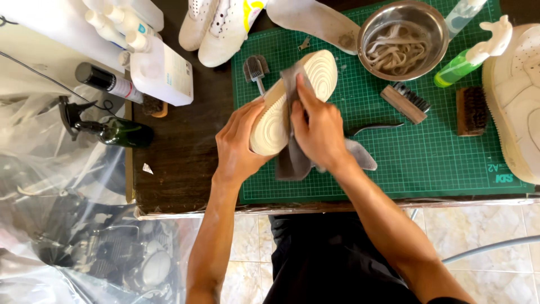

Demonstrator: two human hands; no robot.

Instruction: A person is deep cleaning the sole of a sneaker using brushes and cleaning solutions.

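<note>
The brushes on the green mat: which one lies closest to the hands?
The small dark brush, just above the left hand beside the held shoe. The two wooden brushes lie farther right.

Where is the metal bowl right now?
The metal bowl sits at the top of the green cutting mat, right of the upturned shoe, with a green spray bottle just beside it.

Tabletop point(185, 152): dark brown wood, far half of the scene.
Floor point(247, 247): pale marbled tiles, near.
Plastic sheeting point(67, 186): clear, crumpled, left.
Light: bright, even daylight.
</note>
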